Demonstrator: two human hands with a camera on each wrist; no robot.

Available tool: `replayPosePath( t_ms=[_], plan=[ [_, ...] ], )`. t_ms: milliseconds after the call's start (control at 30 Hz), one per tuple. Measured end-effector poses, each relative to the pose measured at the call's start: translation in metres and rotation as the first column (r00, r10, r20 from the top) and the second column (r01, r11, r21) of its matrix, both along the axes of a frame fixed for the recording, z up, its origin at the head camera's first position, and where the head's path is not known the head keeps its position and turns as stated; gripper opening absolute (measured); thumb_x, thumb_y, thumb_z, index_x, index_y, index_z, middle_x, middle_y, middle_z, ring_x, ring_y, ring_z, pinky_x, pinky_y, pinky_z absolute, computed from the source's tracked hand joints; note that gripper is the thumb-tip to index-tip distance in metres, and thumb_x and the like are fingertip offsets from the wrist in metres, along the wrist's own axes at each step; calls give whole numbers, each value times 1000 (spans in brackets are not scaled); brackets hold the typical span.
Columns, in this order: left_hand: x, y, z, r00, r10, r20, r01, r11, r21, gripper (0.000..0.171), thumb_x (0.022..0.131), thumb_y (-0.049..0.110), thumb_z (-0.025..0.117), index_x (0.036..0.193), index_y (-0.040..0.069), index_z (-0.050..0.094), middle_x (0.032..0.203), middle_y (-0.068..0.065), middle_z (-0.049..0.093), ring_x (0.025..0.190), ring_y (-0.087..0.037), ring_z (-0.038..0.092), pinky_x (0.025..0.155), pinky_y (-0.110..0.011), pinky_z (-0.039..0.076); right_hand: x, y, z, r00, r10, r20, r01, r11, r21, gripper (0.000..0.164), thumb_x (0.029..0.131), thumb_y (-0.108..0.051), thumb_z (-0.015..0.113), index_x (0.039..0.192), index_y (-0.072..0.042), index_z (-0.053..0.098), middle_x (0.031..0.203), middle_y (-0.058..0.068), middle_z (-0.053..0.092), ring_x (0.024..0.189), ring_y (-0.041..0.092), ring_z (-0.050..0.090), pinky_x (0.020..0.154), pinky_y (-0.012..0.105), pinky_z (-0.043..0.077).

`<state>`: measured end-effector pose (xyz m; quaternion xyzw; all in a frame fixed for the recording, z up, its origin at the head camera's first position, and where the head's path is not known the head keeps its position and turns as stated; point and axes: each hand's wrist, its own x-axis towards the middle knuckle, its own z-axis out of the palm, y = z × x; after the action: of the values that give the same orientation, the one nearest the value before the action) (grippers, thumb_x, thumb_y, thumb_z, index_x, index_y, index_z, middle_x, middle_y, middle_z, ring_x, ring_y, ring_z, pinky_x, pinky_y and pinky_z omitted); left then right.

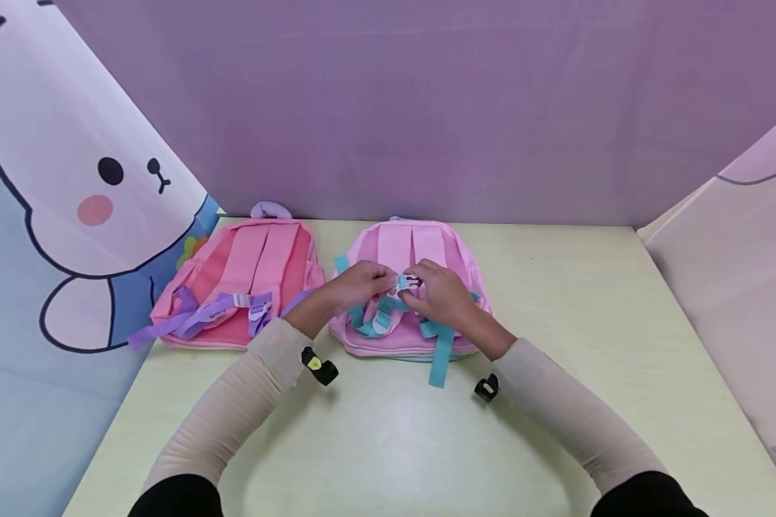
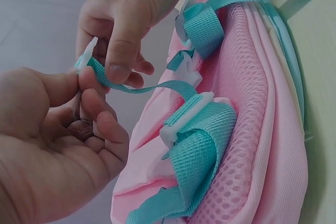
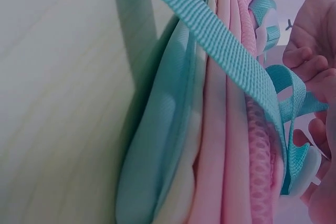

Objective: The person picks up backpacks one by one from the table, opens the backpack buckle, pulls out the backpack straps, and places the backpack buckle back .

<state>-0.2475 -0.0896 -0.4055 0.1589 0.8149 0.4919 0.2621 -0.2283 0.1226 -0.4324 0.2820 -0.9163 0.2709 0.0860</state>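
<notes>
A white plastic side-release buckle (image 1: 407,282) on teal webbing is held up in front of a pink backpack (image 1: 394,240). My left hand (image 1: 356,283) pinches its left end between thumb and index finger. From the other side, my right hand (image 1: 449,294) grips the right end with thumb and fingers. In the left wrist view, a thin teal strap (image 2: 176,86) runs from the buckle to the backpack. White strap adjusters (image 2: 186,116) with folded webbing lie against its pink mesh. A loose teal strap end (image 1: 441,362) hangs over the lower edge of the bag.
Left of it lies a coral-pink backpack (image 1: 284,266) with purple straps (image 1: 197,316) and a purple top handle (image 1: 270,210). Both bags lie on a pale wood table (image 1: 388,438), close to a purple backdrop (image 1: 427,108). A printed cartoon panel (image 1: 52,179) stands at the left.
</notes>
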Motion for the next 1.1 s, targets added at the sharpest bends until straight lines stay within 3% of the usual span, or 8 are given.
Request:
replayPosePath(
  t_ms=[367,667,900,1100],
  plan=[
    [-1,0,-1,1000,-2,21,1,1000,25,24,108,22,50,109,5,67,79,-6,51,71,-26,51,61,-30,42,-2,1,-3,1000,-6,17,6,1000,11,34,90,-27,76,115,-6,68,104,8,67,86,20,64,79,34,59],
    [-3,0,-4,1000,-1,13,1,1000,14,24,107,23,51,109,6,68,79,-8,52,67,-26,50,59,-30,41,-1,0,-1,1000,12,-1,-12,999,-44,33,90,-25,76,116,-8,66,106,8,65,88,25,64,75,33,57],
    [-3,2,-5,1000,0,13,-1,1000,12,24,107,23,51,107,6,69,81,-6,52,70,-25,49,61,-28,41,-2,0,-1,1000,-9,14,9,1000,-15,30,90,-26,75,114,-8,68,106,8,68,88,22,64,76,34,59],
    [-1,0,-6,1000,-3,24,3,1000,-9,23,108,25,51,110,8,67,76,-12,52,58,-33,54,56,-30,41,-3,2,-3,1000,8,25,-8,1000,19,32,90,-27,77,116,-9,68,105,6,67,90,20,64,81,34,58]
  ],
)
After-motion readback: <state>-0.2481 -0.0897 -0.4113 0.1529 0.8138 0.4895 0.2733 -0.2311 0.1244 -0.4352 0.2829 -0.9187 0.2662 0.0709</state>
